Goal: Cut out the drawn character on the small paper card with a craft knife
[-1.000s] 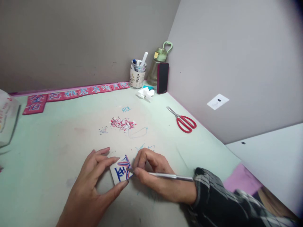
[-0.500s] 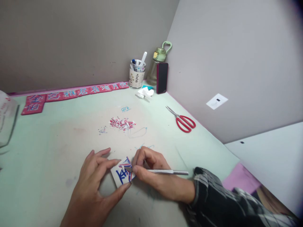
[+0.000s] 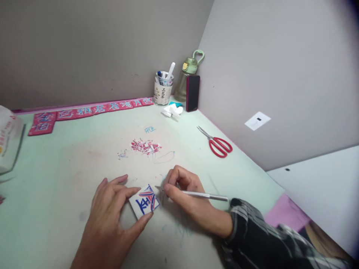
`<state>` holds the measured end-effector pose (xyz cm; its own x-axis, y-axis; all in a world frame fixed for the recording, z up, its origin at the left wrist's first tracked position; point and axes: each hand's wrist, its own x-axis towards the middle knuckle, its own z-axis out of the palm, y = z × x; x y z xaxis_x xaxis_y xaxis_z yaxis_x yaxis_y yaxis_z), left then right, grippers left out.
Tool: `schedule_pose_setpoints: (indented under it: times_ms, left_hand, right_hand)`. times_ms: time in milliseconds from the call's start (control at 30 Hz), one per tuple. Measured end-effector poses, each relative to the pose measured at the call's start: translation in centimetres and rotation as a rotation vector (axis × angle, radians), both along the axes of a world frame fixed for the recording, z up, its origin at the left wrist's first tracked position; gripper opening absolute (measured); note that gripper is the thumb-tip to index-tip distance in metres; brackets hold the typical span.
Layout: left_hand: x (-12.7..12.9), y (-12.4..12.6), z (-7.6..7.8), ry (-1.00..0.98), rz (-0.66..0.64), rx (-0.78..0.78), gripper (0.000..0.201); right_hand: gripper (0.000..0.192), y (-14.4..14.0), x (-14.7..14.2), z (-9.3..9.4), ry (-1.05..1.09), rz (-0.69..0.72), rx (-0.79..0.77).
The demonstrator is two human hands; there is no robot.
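Note:
Between the thumb and fingers of my left hand point(image 3: 112, 213) is a small white square block point(image 3: 137, 204), gripped by two opposite edges and turned at an angle. Its top face carries a blue character with red-edged cut strokes on the upper right side. My right hand point(image 3: 185, 190) pinches a silver craft knife point(image 3: 206, 195) like a pen. The blade tip points left, just off the block's upper right corner and apart from it. Farther up the table lies a small heap of red and white shavings point(image 3: 146, 147), with bluish crumbs beside it.
Red tiles with pale blue characters point(image 3: 94, 109) line the wall. At the back corner stand a jar of pens point(image 3: 162, 92), a green bottle point(image 3: 181, 86), a phone point(image 3: 193, 93) and crumpled tissue point(image 3: 172, 110). Red-handled scissors point(image 3: 220, 146) lie right; a white bag point(image 3: 9, 138) is left.
My right hand has lifted the knife off the block and moved slightly up and right. My left hand, still holding the block, has shifted a little left.

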<state>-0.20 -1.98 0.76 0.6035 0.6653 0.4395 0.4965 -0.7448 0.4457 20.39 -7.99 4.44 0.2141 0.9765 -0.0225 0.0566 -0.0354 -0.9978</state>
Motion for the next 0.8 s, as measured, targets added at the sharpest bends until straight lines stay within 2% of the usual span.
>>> schedule_pose_setpoints:
  times_ms: [133,267,367,600,800]
  left_hand:
    - [0.2,-0.1,0.2,0.011,-0.015,0.086,0.032]
    - [0.2,0.1,0.1,0.037,-0.026,0.152,0.03]
    - [0.0,0.4,0.1,0.054,-0.009,0.174,0.032]
    - [0.1,0.0,-0.1,0.068,-0.058,0.089,0.033]
    - [0.0,0.0,-0.5,0.084,-0.106,0.018,0.039]
  right_hand:
    - [0.02,0.3,-0.2,0.2,-0.076,-0.076,-0.012]
    - [0.018,0.0,-0.5,0.7,-0.103,0.026,-0.095]
    - [0.018,-0.3,-0.4,0.9,-0.1,0.054,-0.078]
    - [0.019,-0.2,-0.2,1.0,-0.129,0.041,-0.038]
    - [0.021,-0.5,-0.3,1.0,-0.133,0.204,-0.078]
